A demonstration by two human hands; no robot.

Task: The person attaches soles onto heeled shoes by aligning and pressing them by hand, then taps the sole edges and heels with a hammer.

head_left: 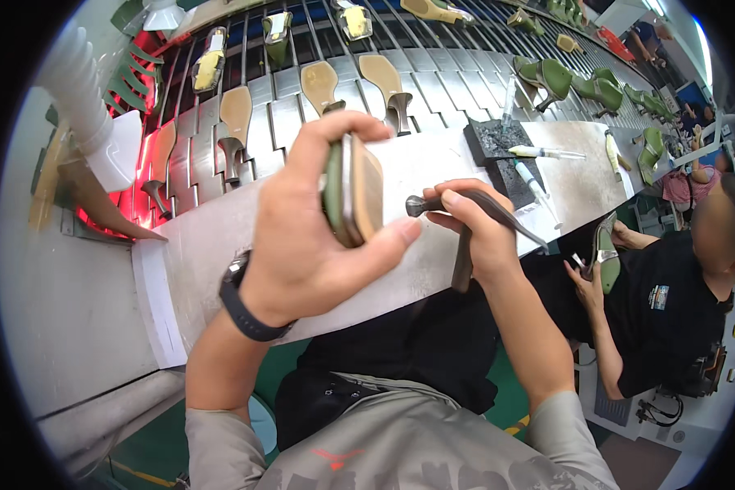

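Note:
My left hand (298, 237), a dark watch on its wrist, is wrapped around a green shoe last (333, 196) with a tan sole face (371, 196) and a pale band along its edge. The sole face is turned toward my right hand; the rest is hidden by my palm, and motion blurs it a little. My right hand (486, 237) grips dark metal pincers (506, 214). Their rounded head (416, 206) points at the last, a short gap away. One handle curves off to the right, while the other hangs down below my fingers.
Beyond the pale worktable (212, 245), a slatted metal conveyor (441, 90) carries several tan-soled heeled shoes (235, 118) and green ones. A black block (490, 140) with syringes (539, 192) is at the table's right. A co-worker (661, 302) there holds a green shoe (606, 257). A white nozzle (110, 151) hangs left.

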